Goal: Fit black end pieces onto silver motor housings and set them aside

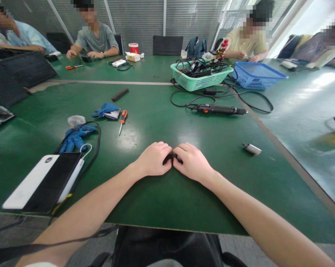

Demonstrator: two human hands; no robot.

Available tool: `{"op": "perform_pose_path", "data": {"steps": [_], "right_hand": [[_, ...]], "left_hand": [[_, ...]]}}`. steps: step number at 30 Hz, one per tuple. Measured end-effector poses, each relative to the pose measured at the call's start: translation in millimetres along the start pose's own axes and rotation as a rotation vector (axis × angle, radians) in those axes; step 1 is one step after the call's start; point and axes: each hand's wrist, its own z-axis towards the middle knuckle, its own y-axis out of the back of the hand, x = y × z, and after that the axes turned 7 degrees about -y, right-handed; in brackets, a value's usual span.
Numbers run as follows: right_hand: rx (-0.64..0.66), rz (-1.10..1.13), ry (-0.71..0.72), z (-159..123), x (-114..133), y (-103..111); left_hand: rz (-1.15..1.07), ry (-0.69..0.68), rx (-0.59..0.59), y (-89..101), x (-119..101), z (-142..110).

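My left hand [153,159] and my right hand [191,161] meet at the middle of the green table mat [156,207]. Their fingertips pinch a small black object [171,158], mostly hidden, so I cannot tell what it is. To the left lie an orange-handled screwdriver [123,117], a blue glove on a white paper [106,110] and another blue glove [76,137]. A black-and-white flat device [42,181] with a white cable lies nearer my left arm. An electric screwdriver [220,109] lies ahead, and a small silver cylinder [251,149] lies to the right.
A green basket [200,77] holds tangled cables and tools, next to a blue basket [256,76]. Black cords run across the table. Several co-workers sit at the far side, one by orange scissors [73,67]. Dark panels [25,70] lie at the left.
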Motion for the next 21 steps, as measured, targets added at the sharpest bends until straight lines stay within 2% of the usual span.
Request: {"op": "perform_pose_path", "data": {"steps": [3, 6, 10, 15, 18, 21], "right_hand": [[0.003, -0.041, -0.036, 2, -3, 2], [-0.021, -0.101, -0.12, 6, -17, 8], [-0.04, -0.216, -0.268, 7, -64, 20], [-0.088, -0.368, -0.587, -1, -133, 36], [-0.102, -0.36, -0.639, -5, -153, 40], [-0.087, -0.333, -0.682, -7, -160, 44]], "left_hand": [[-0.016, -0.002, -0.006, 0.4, 0, 0], [-0.026, -0.004, -0.015, 0.6, 0, 0], [-0.036, -0.003, -0.031, -0.5, 0, -1], [-0.047, -0.007, -0.04, -1.6, 1, -2], [-0.054, 0.001, -0.045, -0.9, 2, -3], [-0.058, 0.007, -0.048, -0.3, 3, -5]]}}
